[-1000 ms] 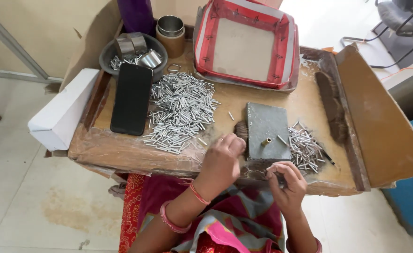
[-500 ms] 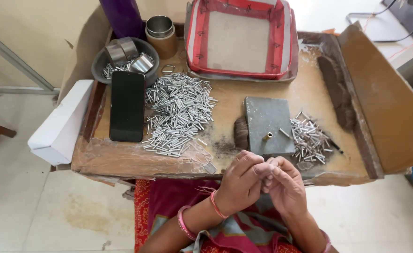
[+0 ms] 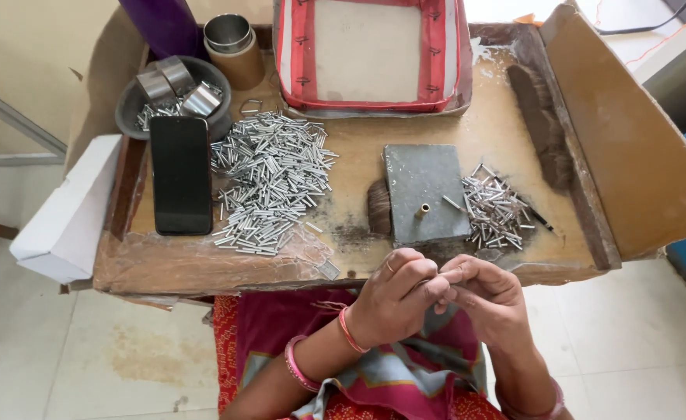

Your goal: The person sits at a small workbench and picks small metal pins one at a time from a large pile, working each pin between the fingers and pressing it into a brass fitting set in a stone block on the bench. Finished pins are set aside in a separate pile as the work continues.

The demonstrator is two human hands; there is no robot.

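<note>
Hands pinched together at tray's near edge.
Left hand (image 3: 401,295) and right hand (image 3: 487,299) fingertips meeting, clenched; held item hidden, axis untellable. Small tube (image 3: 424,208) upright on grey block (image 3: 424,187).

my left hand (image 3: 399,299) and right hand (image 3: 489,299) meet fingertip to fingertip over my lap, just below the front edge of the wooden work board (image 3: 358,167). what the fingers pinch is too small to make out. directly ahead lies a grey metal block (image 3: 424,194) with a short brass tube (image 3: 424,209) standing on it. a small pile of metal tubes (image 3: 496,210) lies right of the block; a large pile (image 3: 269,183) lies left of it, beside a black phone (image 3: 180,175). a red-rimmed tray (image 3: 370,50) sits at the rear.
</note>
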